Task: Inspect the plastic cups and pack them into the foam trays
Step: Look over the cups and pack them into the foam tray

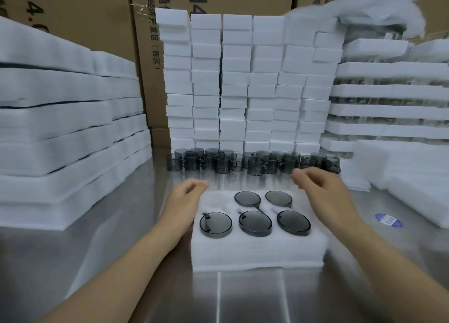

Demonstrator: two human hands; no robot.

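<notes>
A white foam tray (257,252) lies on the steel table in front of me. Several smoky grey plastic cups (255,223) sit bottom-up in its holes; the back-left hole (217,198) holds none. Behind the tray, loose grey cups (252,162) stand in rows. My left hand (184,201) rests against the tray's left back corner, fingers loosely curled, holding nothing. My right hand (323,186) hovers over the tray's right back corner, blurred, fingers relaxed and empty, just in front of the loose cups.
Stacks of white foam blocks (243,79) rise behind the cups. Piled foam sheets (60,128) fill the left side. Packed foam trays (388,91) and more sheets stand on the right. Cardboard boxes (85,14) form the back wall. A blue sticker (388,220) lies on the table.
</notes>
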